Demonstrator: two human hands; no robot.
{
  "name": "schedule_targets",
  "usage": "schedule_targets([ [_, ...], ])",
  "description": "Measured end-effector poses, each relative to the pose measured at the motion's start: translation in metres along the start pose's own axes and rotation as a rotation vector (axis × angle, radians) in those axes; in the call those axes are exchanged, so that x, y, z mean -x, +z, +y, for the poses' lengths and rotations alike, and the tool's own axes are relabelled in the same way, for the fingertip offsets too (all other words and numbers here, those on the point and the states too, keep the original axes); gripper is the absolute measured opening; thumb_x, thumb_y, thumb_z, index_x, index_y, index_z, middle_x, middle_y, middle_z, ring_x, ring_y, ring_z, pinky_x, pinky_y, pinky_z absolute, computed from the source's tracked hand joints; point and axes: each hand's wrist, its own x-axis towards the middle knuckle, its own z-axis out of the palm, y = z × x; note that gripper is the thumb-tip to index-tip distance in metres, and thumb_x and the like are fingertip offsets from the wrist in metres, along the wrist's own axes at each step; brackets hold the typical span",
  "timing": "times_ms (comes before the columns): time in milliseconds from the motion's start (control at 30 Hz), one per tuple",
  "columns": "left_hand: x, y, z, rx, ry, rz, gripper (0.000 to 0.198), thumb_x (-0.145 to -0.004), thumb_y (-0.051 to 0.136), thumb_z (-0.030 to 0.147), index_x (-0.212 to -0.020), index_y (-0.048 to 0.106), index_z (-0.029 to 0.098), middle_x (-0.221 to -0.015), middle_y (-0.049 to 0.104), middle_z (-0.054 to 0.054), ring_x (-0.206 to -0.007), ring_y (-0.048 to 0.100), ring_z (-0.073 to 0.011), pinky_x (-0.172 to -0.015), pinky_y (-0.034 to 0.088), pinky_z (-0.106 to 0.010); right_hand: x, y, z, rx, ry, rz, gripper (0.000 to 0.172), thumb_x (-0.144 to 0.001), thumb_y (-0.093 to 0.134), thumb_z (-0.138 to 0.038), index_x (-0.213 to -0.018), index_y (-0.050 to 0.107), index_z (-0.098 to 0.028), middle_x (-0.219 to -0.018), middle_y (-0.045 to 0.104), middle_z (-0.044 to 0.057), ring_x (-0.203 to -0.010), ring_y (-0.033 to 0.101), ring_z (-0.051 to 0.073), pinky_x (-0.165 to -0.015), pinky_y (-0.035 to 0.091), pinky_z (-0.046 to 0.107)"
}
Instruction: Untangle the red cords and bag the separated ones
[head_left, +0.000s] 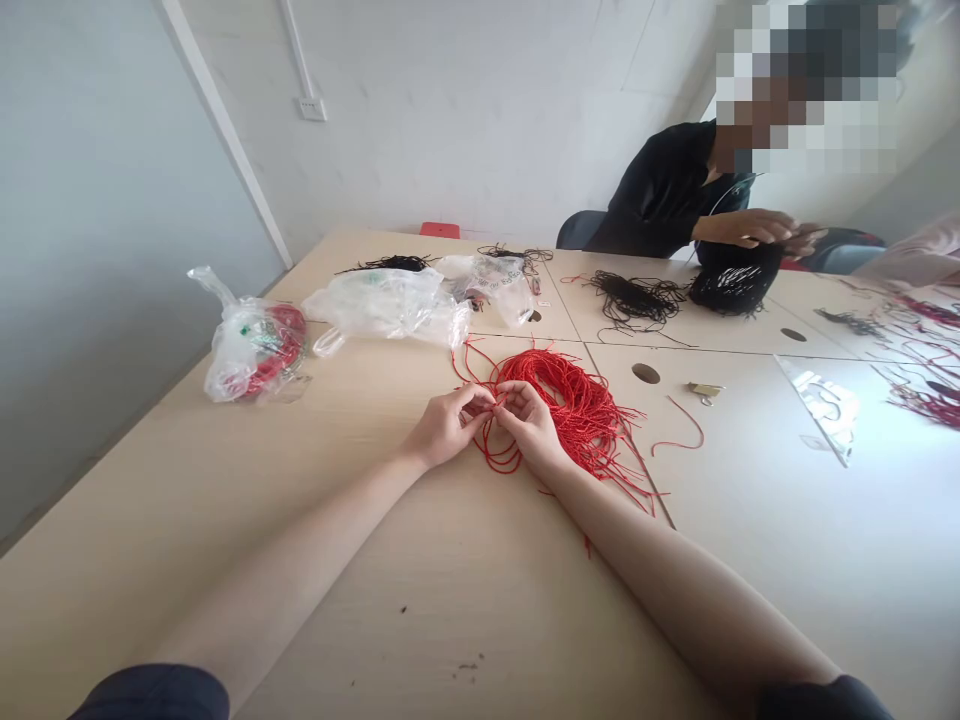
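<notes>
Left hand (446, 425), right hand (531, 420); seemingly pinching cords (581, 395)

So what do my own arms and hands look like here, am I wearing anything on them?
Both hands, left hand and right hand, are bare: no gloves, and no rings, watch or bracelet show. The forearms are uncovered too. Dark sleeves, the left sleeve and right sleeve, appear only at the bottom edge, ending near the elbows.

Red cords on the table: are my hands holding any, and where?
Both: left hand and right hand pinch a red cord at fingertips; which part cannot be told.
</notes>
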Motion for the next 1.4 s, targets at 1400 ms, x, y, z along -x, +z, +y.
schedule_targets([
  [1400,-0.0008,-0.001,-0.0002,-0.039,-0.04,0.071,0.015,-0.086,0.057,0.029,-0.089,0.069,0.021,-0.087,0.071,-0.004,-0.074,0.064,-0.0162,-0.067,0.051,-0.026,-0.0009,-0.0009,-0.0006,-0.064,-0.006,0.014,0.036,-0.073,0.075,-0.036,-0.1,0.055,-0.024,-0.083,0.059,-0.001,-0.079,0.058,0.013,-0.08,0.049,0.028],
])
